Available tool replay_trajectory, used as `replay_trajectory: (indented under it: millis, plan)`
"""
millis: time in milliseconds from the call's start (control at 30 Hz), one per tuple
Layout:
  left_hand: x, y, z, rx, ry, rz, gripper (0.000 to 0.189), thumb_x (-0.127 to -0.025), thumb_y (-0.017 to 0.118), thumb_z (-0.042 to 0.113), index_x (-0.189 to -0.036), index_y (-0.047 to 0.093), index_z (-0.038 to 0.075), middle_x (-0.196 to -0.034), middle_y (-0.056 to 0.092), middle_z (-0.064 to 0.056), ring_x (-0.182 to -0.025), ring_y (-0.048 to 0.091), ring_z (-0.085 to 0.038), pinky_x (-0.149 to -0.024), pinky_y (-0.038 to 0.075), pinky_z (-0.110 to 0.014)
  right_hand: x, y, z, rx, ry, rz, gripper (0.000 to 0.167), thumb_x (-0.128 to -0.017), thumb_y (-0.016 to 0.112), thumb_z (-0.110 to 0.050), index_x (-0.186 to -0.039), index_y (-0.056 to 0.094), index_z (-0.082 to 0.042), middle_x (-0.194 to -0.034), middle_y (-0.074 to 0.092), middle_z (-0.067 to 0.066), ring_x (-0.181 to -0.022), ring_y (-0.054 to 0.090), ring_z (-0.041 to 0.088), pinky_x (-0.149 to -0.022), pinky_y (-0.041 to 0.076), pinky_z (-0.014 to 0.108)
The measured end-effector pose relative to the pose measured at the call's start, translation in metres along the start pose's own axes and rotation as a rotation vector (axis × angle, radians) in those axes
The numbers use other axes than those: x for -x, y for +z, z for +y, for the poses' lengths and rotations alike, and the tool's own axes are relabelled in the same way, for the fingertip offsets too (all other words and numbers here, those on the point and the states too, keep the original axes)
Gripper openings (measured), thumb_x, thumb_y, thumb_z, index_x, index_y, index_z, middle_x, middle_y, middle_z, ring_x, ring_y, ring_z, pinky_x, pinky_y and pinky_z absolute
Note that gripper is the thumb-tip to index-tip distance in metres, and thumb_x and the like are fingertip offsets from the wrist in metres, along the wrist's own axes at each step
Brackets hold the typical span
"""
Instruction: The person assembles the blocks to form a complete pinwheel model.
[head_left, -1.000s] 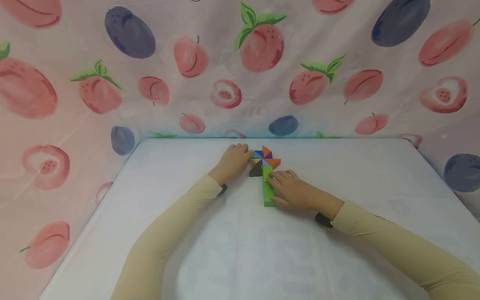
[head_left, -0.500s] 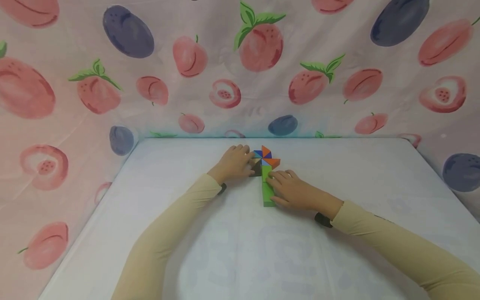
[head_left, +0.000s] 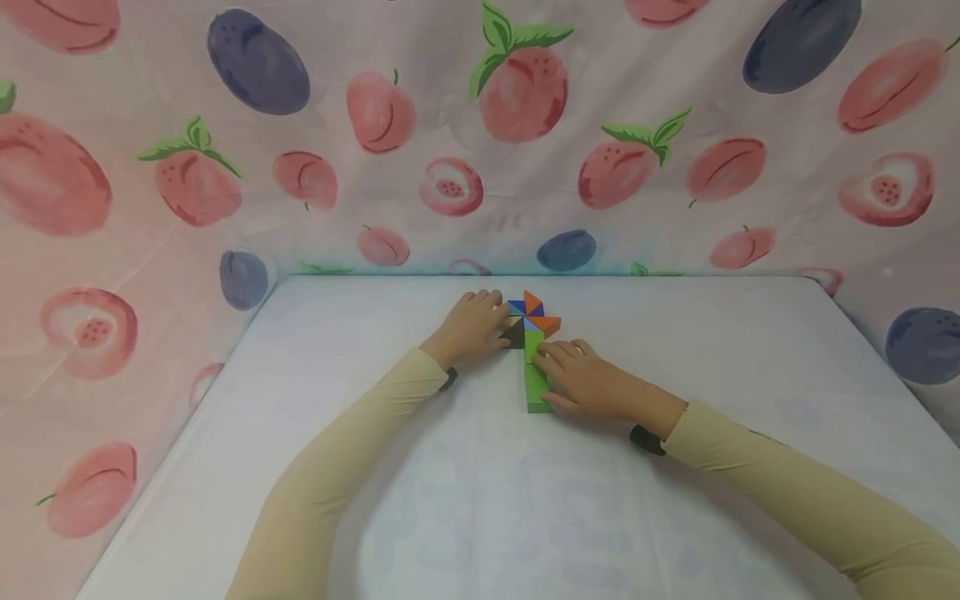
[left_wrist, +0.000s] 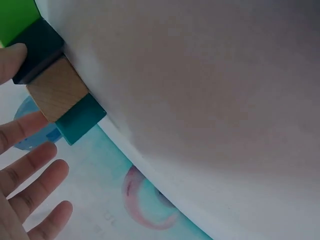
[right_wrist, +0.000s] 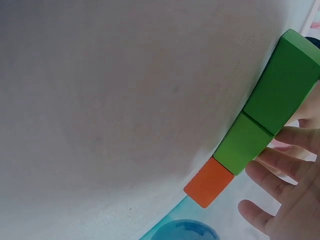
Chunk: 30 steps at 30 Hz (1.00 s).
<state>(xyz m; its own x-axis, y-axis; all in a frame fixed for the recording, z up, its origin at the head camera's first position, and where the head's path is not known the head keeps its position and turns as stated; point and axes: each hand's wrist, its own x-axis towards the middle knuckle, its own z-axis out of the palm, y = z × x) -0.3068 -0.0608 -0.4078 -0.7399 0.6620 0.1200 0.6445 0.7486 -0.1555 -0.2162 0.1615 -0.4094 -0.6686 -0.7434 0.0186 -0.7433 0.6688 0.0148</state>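
Small wooden blocks lie in a pinwheel shape near the table's back edge: an upper orange triangle (head_left: 532, 302), a right orange triangle (head_left: 548, 323), and blue pieces between. Below, a light green block (head_left: 533, 340) and a longer green block (head_left: 536, 393) form a stem. My left hand (head_left: 471, 327) touches the pinwheel's left side. Its thumb presses the dark triangular block (left_wrist: 45, 45); its index finger lies by the bare wood block (left_wrist: 57, 90) and teal block (left_wrist: 82, 117). My right hand (head_left: 588, 379) rests against the stem's right side, fingers extended along the green blocks.
The white table (head_left: 480, 492) reaches back to a hanging cloth (head_left: 420, 50) printed with peaches and plums. Another stretch of the cloth runs along the left side. Dark bands sit at both wrists, below beige sleeves.
My left thumb has come down onto the dark block, covering part of it. The right hand stays by the green stem, and the blocks look unmoved.
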Motion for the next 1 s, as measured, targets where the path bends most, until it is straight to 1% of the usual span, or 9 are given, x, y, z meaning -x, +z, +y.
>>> replay_trajectory:
  millis: [133,267,467,567,700,867,933,1000]
  plan:
    - [0.0,-0.001,0.002,-0.002,-0.009,-0.015,0.047,-0.087,0.061,0.047,-0.12,0.056,0.014,-0.119,0.054,-0.006,-0.107,0.051,-0.022,-0.098,0.042,-0.039,0.0,0.0,0.0,0.002,-0.004,0.003,0.056,-0.096,0.047,-0.041,-0.136,0.042,-0.002,-0.139,0.043,0.018,-0.13,0.041,0.034,-0.105,0.034,0.054]
    - [0.002,-0.002,0.002,-0.013,-0.016,-0.016,0.046,-0.087,0.061,0.047,-0.12,0.054,0.016,-0.116,0.053,-0.005,-0.105,0.05,-0.021,-0.096,0.042,-0.038,-0.001,0.0,-0.001,0.009,-0.007,0.002,0.056,-0.096,0.047,-0.041,-0.136,0.043,-0.002,-0.139,0.043,0.018,-0.129,0.041,0.033,-0.105,0.034,0.053]
    - [0.005,-0.003,-0.001,0.03,-0.007,-0.021,0.046,-0.085,0.064,0.045,-0.121,0.053,0.018,-0.119,0.053,-0.005,-0.109,0.05,-0.022,-0.097,0.042,-0.04,0.0,-0.001,-0.001,0.009,0.0,-0.004,0.056,-0.096,0.046,-0.042,-0.137,0.042,-0.003,-0.14,0.042,0.017,-0.13,0.041,0.033,-0.105,0.034,0.053]
    - [0.006,-0.004,-0.002,0.032,0.014,-0.014,0.043,-0.085,0.064,0.043,-0.118,0.055,0.018,-0.123,0.053,-0.005,-0.111,0.05,-0.022,-0.099,0.042,-0.04,0.0,-0.001,-0.001,0.004,0.001,-0.008,0.057,-0.096,0.045,-0.042,-0.137,0.041,-0.003,-0.141,0.042,0.017,-0.131,0.04,0.033,-0.106,0.033,0.053]
    - [0.007,-0.006,-0.002,-0.014,0.067,-0.003,0.037,-0.086,0.064,0.041,-0.114,0.059,0.017,-0.125,0.054,-0.005,-0.114,0.052,-0.022,-0.1,0.042,-0.039,0.0,-0.002,-0.001,0.003,-0.001,-0.007,0.057,-0.096,0.045,-0.041,-0.137,0.041,-0.002,-0.141,0.042,0.018,-0.131,0.04,0.033,-0.106,0.033,0.053]
    - [0.008,-0.005,-0.002,-0.045,0.146,0.05,0.028,-0.085,0.067,0.031,-0.108,0.068,0.015,-0.12,0.058,-0.004,-0.109,0.055,-0.02,-0.098,0.044,-0.035,0.001,-0.001,0.0,0.003,-0.003,-0.002,0.057,-0.096,0.045,-0.041,-0.137,0.041,-0.002,-0.14,0.042,0.018,-0.131,0.04,0.033,-0.106,0.033,0.052]
    - [0.009,-0.006,-0.001,-0.042,0.161,0.067,0.026,-0.085,0.068,0.027,-0.108,0.069,0.014,-0.118,0.059,-0.004,-0.108,0.056,-0.02,-0.097,0.045,-0.035,0.001,-0.001,0.0,0.001,-0.003,0.0,0.057,-0.096,0.046,-0.041,-0.137,0.041,-0.002,-0.14,0.042,0.018,-0.13,0.04,0.033,-0.105,0.033,0.053]
    - [0.011,-0.008,0.0,-0.03,0.162,0.068,0.025,-0.085,0.068,0.024,-0.108,0.069,0.013,-0.118,0.059,-0.005,-0.108,0.056,-0.021,-0.098,0.045,-0.035,0.0,-0.001,-0.001,-0.001,-0.005,0.004,0.056,-0.096,0.046,-0.041,-0.137,0.042,-0.002,-0.14,0.042,0.018,-0.13,0.04,0.033,-0.105,0.034,0.053]
